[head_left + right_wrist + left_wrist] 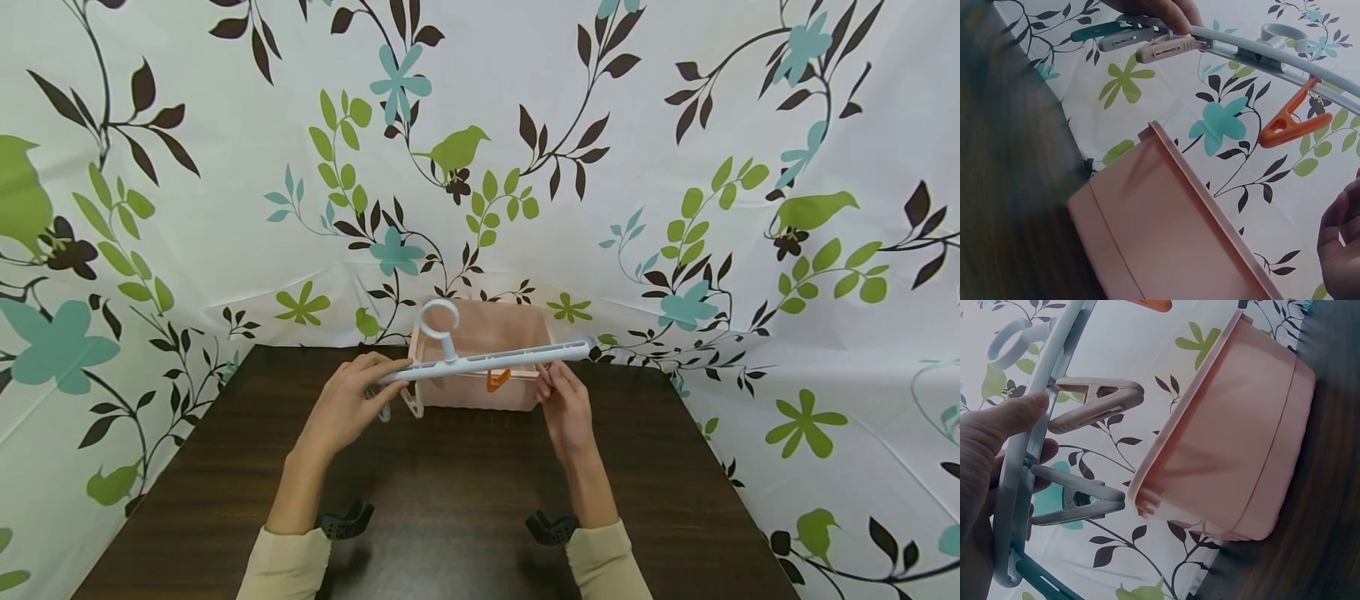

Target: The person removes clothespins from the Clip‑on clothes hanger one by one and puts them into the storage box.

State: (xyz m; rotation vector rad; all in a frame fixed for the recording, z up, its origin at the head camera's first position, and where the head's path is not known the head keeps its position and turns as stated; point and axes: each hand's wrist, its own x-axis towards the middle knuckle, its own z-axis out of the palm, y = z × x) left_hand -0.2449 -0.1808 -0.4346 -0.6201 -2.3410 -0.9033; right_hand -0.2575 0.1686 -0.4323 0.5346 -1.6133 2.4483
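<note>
A light blue-white clothes hanger (495,359) with a ring-shaped hook (439,318) is held aloft, its right end tilted slightly up. My left hand (352,400) pinches its left end, thumb on the near side. Clothespins hang from the bar: a beige one (1100,403), a grey one (1082,497) and a teal one (1047,578) near the left hand, and an orange one (1291,119) further right. My right hand (566,406) is just below the hanger's right part, fingers bent; whether its fingertips hold anything is unclear. In the right wrist view, that hand (1342,244) is partly cut off.
A pink plastic bin (480,396) stands at the back of the dark wooden table (450,475), behind and below the hanger. Its inside is mostly hidden. A white cloth (525,250) printed with leaves, flowers and birds hangs around the table.
</note>
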